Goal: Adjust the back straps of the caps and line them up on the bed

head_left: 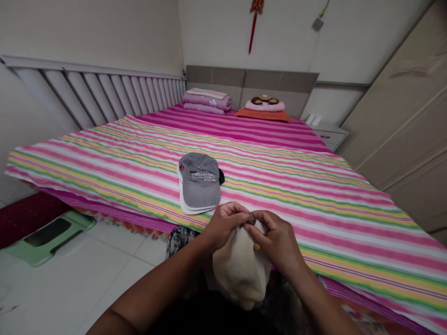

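Over my lap hangs a cream cloth cap (239,270), its rounded crown drooping toward me. My left hand (225,225) pinches its upper edge between thumb and fingers. From the other side, my right hand (274,237) is closed on the same edge, and the fingertips of both hands nearly meet. A small dark piece (252,218), perhaps a strap buckle, shows between them. Just beyond my left hand, a grey cap (200,188) with white lettering lies on a white cap (195,211) on the bed. A black bit (221,177) sticks out at their right side.
The bed wears a striped sheet (139,153). Folded purple bedding (207,100) and a pink pillow (267,106) on an orange one (261,114) lie by the headboard (223,77). A green stool (57,237) stands at left, a nightstand (331,135) at back right.
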Available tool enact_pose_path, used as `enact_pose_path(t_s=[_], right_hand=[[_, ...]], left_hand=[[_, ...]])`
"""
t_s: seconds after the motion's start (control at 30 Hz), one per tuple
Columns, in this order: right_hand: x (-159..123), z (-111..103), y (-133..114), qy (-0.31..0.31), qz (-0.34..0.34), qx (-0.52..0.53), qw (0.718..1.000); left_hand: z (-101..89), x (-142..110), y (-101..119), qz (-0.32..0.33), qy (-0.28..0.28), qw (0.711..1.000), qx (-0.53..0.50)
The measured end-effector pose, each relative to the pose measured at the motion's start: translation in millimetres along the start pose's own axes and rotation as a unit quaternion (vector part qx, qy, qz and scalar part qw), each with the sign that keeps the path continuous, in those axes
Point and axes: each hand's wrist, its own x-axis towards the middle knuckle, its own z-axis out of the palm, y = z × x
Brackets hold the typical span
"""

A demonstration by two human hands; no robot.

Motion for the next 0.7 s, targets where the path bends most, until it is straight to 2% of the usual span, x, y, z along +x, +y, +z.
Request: enact_pose_path(t_s=[0.07, 0.2, 0.4, 0.57, 0.7], right_hand=[[0, -1, 0, 0.012, -0.028, -0.052, 0.998], [0, -1, 1, 0.012, -0.061, -0.083, 0.995], [-2, -3, 3, -0.013, -0.021, -0.071, 0.997], [0, -4, 0, -0.032, -0.042, -0.075, 0.996], [3, -4, 0, -0.061, -0.031, -0.041, 0.997]], left_hand=[[-2.0, 0, 0, -0.009, -0.006, 1.0, -0.008], [-2.9, -1, 3, -0.025, -0.005, 1.0, 0.006], [-6.0, 2, 13, 0.047, 0.016, 0.999, -0.003], [-11.9, 3, 17, -0.016, -0.021, 0.995, 0.098], [-12.6, 4, 17, -0.143, -0.099, 0.967, 0.184]])
